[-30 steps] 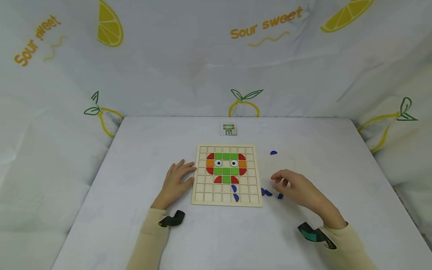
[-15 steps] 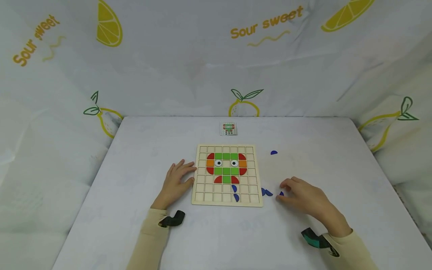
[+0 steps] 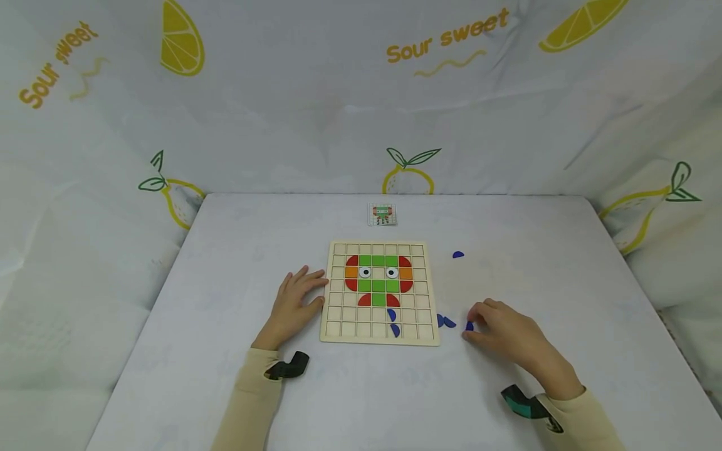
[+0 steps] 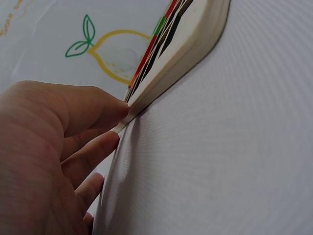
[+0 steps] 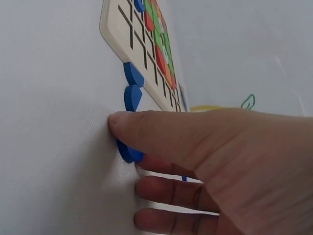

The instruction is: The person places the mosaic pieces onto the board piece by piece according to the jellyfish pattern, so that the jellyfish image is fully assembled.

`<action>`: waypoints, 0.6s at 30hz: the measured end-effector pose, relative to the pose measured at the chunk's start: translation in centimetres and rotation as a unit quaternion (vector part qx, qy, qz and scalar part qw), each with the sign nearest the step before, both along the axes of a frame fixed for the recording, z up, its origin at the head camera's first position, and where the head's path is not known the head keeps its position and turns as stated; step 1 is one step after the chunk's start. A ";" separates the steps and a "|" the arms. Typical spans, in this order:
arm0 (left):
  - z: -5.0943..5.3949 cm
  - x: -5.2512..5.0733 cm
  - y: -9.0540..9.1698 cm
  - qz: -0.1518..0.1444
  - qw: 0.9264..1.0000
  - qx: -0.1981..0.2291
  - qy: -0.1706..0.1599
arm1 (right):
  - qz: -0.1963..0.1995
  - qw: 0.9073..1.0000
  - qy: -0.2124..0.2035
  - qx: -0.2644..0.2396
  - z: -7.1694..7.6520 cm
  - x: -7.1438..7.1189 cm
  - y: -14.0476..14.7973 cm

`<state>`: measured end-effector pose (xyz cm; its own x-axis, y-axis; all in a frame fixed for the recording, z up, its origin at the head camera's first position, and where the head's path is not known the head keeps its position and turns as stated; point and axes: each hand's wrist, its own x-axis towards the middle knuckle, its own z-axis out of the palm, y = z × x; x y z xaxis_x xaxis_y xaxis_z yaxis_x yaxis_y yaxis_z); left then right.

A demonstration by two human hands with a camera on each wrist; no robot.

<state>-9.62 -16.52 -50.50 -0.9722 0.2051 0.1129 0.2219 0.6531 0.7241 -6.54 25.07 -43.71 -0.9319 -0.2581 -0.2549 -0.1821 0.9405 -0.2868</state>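
A square wooden grid board (image 3: 344, 331) lies on the table, with red, green and orange pieces and two eye pieces forming a figure, plus two blue half-round pieces (image 3: 395, 330) low on it. Along its left edge rests my left hand (image 3: 290, 308), fingers spread and relaxed, the thumb touching the rim in the left wrist view. Right of the board, my right hand (image 3: 507, 332) pinches a blue half-round piece (image 5: 128, 152) between thumb and fingers at the tabletop; the thumb partly covers it. Two more blue pieces (image 5: 132, 98) lie between that hand and the board's edge.
A small picture card (image 3: 382, 214) with a similar figure lies behind the board. One loose blue half-round piece (image 3: 458, 255) sits farther back on the right. White cloth printed with lemons (image 3: 408, 178) hangs behind the table.
My right hand has moved down and slightly right to the nearest loose blue half-round piece, and its thumb and fingers have closed on it. The left hand and board have stayed in place.
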 end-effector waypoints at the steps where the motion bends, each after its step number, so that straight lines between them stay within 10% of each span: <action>1: 0.0 0.0 0.0 0.000 1.000 0.002 -0.001 | 0.003 1.000 -0.002 -0.002 0.0 -0.1 0.0; 18: 0.0 0.0 0.0 0.000 1.000 -0.005 -0.004 | 0.019 0.990 -0.025 -0.135 2.5 -2.3 -3.1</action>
